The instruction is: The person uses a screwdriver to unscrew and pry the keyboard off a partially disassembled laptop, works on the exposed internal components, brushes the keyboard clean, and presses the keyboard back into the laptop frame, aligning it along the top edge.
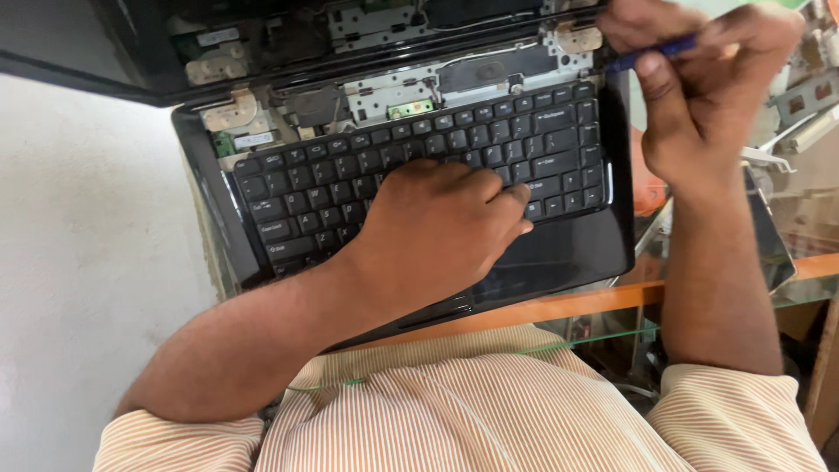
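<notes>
Laptop (pixel 612 236), black, partly stripped, sits on a glass-topped desk w/ orange edge (pixel 568 306), lid tipped back at top of view. Strip above the keys is off: bare metal hinges (pixel 229 112), a small green board (pixel 411 109) and thin cables show there. Keyboard (pixel 489 140) looks seated in its tray, back edge near the exposed frame. Left hand (pixel 437 232) lies palm-down on the lower middle keys, fingers bent and pressing, holding nothing, just pinning the kbd flat. Right hand (pixel 699 83) is up at the laptop's back right corner by the right hinge (pixel 578 37), pinched round a slim blue pry tool (pixel 655 52) betw thumb and fingers; tip is hidden by the hand so can't tell if it's under the kbd edge yet. Judging by this, the step is freeing the kbd's top edge. To do it well: keep the tool shallow and nearly flat, work at the clips not the keycaps, lever gently, move along the edge bit by bit. Left hand prob needs to ease off pressure near the top row so the edge can rise, but steady the body. Mind the ribbon under the kbd: lift slow, don't yank. Clutter at far right (pixel 804 105) is too blurred to name.
</notes>
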